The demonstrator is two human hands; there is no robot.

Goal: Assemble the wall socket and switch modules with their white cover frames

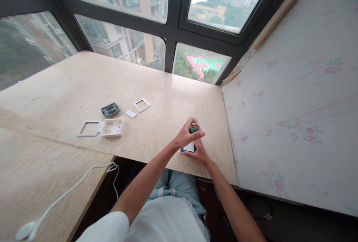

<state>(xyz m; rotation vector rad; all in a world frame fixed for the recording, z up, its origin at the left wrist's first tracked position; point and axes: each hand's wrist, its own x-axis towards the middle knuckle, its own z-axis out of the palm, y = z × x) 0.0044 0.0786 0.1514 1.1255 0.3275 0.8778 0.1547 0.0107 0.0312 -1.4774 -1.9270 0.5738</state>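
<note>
Near the front edge of the table, my left hand (pixel 184 136) is closed around the green and black handle of what looks like a screwdriver (pixel 193 130). Its tip is hidden behind my fingers. Directly below it is a white wall socket (pixel 189 147) with a dark frame, its slotted face upward. My right hand (pixel 200 153) grips this socket by its sides, thumb at the near edge and fingers around the far side. Both hands partly cover the socket.
On the left lie a dark grey module (pixel 110 110), an open white back box (pixel 112 128), white frames (pixel 88 128) (pixel 142 104) and a small white plate (pixel 131 113). A white cable (pixel 69 188) crosses the lower-left tabletop. Windows (pixel 201 63) stand behind; a papered wall (pixel 279 122) borders the right.
</note>
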